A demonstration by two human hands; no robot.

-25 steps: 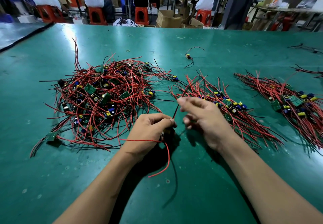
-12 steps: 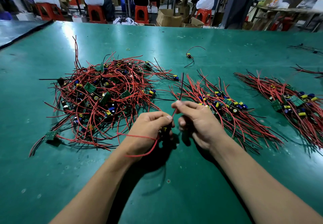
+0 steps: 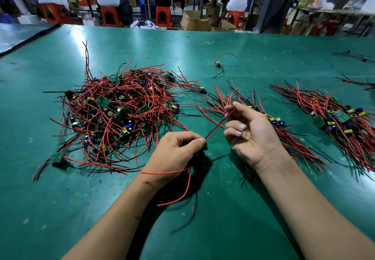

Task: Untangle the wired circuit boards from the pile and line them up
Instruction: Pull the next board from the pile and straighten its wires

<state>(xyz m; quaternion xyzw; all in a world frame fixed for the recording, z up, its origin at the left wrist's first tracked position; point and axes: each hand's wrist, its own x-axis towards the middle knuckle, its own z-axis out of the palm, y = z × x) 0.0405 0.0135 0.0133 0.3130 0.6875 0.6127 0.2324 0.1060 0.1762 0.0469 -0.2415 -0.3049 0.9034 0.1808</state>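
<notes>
Both forearms bare, coming in from the near edge and converging toward the middle. Left hand (image 3: 174,155): back uppermost, fingers curled into a loose fist, thumb and forefinger tips pinching a wire (image 3: 215,130). Right hand (image 3: 252,138): set slightly higher, palm turned toward the wearer, wrist bent back. It nips the same wire at its uppermost fingertips, lower fingers curled inward. Hands close, not touching.

I see a glossy green counter (image 3: 60,209) carrying a tangled pile (image 3: 119,113) of red-wired circuit boards at left. Right of it lie two combed-out bundles, the middle row (image 3: 294,144) and the right row (image 3: 341,121). Farther back sit a lone wired part (image 3: 218,65), a yellow rubber band (image 3: 147,57) and loose wires (image 3: 357,57).
</notes>
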